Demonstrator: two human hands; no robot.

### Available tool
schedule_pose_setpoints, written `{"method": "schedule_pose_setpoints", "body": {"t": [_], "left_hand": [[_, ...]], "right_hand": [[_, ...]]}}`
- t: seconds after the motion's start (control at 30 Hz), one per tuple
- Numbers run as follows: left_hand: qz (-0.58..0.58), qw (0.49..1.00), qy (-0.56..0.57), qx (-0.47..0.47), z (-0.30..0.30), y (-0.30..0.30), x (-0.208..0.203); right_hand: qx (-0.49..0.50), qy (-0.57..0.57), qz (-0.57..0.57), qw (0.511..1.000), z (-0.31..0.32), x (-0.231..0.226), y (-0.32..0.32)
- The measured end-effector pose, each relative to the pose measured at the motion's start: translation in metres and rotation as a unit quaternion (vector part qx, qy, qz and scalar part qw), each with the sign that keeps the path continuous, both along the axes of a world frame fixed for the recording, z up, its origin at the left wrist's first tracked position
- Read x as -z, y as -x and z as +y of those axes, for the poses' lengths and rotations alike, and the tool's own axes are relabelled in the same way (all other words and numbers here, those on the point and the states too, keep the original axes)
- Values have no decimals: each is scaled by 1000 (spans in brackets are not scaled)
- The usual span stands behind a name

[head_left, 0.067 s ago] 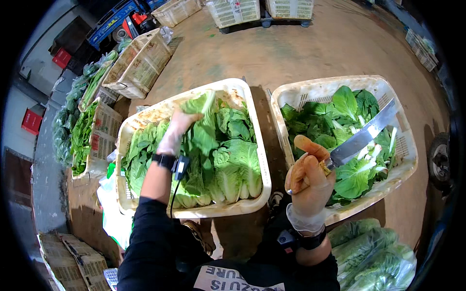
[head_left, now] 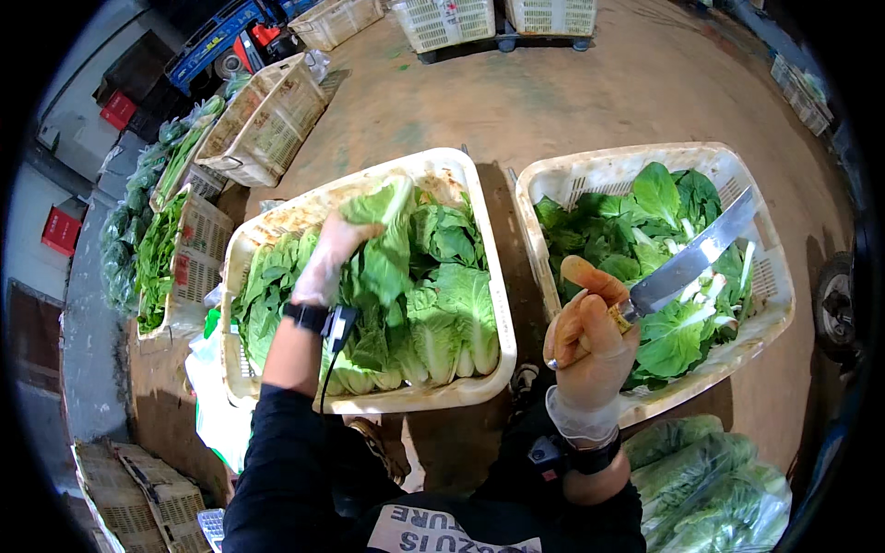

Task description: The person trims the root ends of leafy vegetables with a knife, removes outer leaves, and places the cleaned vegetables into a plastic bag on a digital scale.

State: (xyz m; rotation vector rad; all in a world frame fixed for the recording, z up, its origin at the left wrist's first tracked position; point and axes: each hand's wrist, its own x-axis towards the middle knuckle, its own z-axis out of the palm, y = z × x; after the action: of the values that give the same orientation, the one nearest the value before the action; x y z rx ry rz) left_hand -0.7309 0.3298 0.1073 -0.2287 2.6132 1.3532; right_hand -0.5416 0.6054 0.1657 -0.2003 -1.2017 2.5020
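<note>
- Holding a napa cabbage (head_left: 387,244) in our left hand (head_left: 343,244), at ten o'clock from the centre of view. The gloved thumb lies across its leaves; the other fingers are mostly hidden, so we cannot tell how firm the pinch is.
- Position: the cabbage is tilted over the left crate (head_left: 498,304), at nine o'clock. We cannot tell whether its lower leaves touch the heads (head_left: 461,309) beneath.
- Right hand (head_left: 592,336), gloved, at four o'clock: fingers curled round the handle of a knife (head_left: 696,258), with the blade over the right crate (head_left: 630,164) and its tip pointing between one and two o'clock.
- Right crate, at three o'clock: loose green leaves (head_left: 673,341) with pale stalks under the blade.
- Bagged greens (head_left: 710,479) lie at six o'clock from that crate.
- Handling, our judgement: we would take the weight nearer the firm base, since loose outer leaves may tear under a thumb alone.
- We would lift straight toward ourselves at six o'clock, sparing the packed neighbours.
- Blade care: we would keep the edge turned off our left wrist, tip toward two o'clock, until the head sits steady.
</note>
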Motion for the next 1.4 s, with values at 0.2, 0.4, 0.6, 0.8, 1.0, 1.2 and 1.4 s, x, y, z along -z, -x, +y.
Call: {"method": "schedule_pose_setpoints", "body": {"t": [0.2, 0.4, 0.6, 0.8, 1.0, 1.2, 1.4], "left_hand": [[-103, 990, -7, 98, 16, -114, -47], [-73, 731, 216, 643, -3, -133, 6], [-142, 928, 8, 345, 20, 62, 19], [-102, 948, 245, 177, 59, 150, 136], [-156, 902, 312, 254, 61, 170, 168], [-279, 928, 202, 146, 70, 172, 185], [-158, 927, 259, 222, 61, 168, 191]], "right_hand": [[-18, 22, 13, 999, -5, 2, 0], [-25, 0, -14, 1000, -10, -3, -1], [-19, 14, 27, 999, -10, -1, 0], [8, 5, -4, 1000, -8, -9, -4], [-55, 31, 65, 996, -7, 0, -3], [-43, 30, 60, 997, -3, 3, -6], [-48, 46, 64, 996, -7, 0, -6]]}}
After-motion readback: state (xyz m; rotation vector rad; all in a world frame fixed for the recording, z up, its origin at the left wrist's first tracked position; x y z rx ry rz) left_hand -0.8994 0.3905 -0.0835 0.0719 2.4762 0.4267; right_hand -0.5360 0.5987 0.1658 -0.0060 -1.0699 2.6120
